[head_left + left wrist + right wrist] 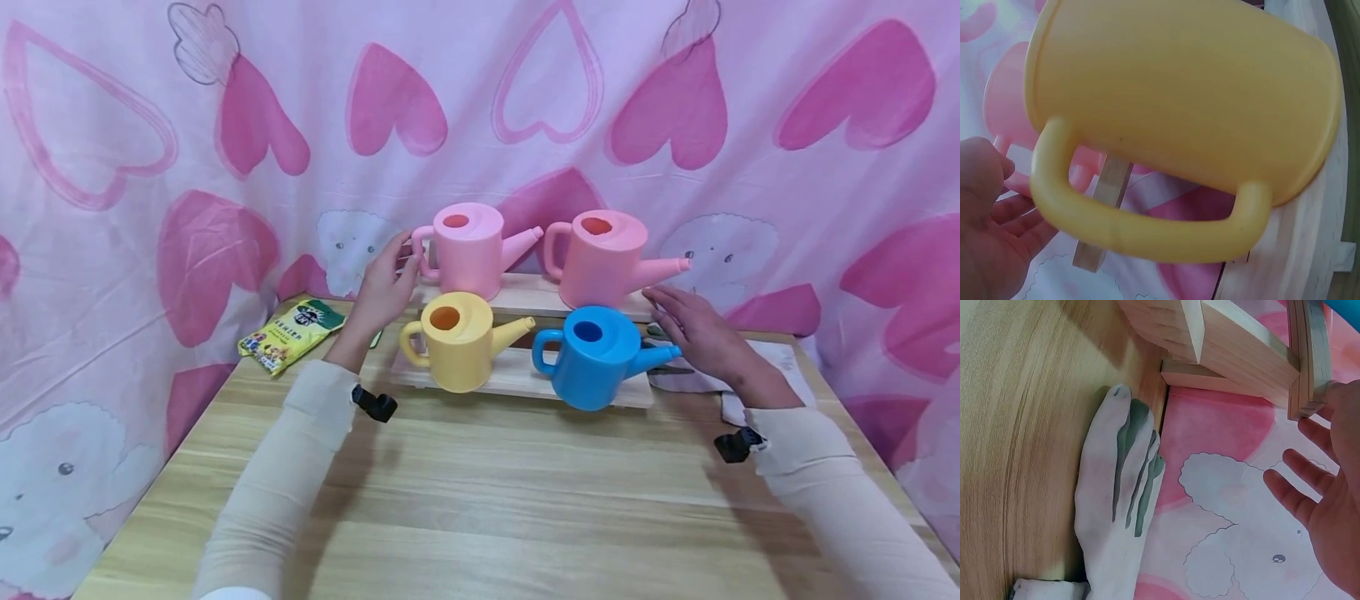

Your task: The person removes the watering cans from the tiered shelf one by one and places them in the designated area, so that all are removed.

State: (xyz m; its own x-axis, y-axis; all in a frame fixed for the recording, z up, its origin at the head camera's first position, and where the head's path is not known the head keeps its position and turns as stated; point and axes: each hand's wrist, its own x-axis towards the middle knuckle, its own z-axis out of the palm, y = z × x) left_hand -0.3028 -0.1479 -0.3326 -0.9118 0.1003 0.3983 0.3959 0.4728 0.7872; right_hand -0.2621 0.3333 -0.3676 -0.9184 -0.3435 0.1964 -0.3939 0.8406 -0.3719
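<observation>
At the back left, my left hand is at the handle of a light pink watering can, thumb and fingers on either side of it; part of the fingers hides behind the yellow handle in the left wrist view. A yellow watering can stands in front, on the lower step of a wooden shelf. My right hand touches the right end of the upper plank with extended, spread fingers. Beside it, a darker pink watering can occupies the upper step, and a blue watering can the lower.
A yellow and green packet lies on the wooden table at the left. To the right of the shelf is a white glove with grey-green marks. Behind everything hangs a pink curtain with hearts.
</observation>
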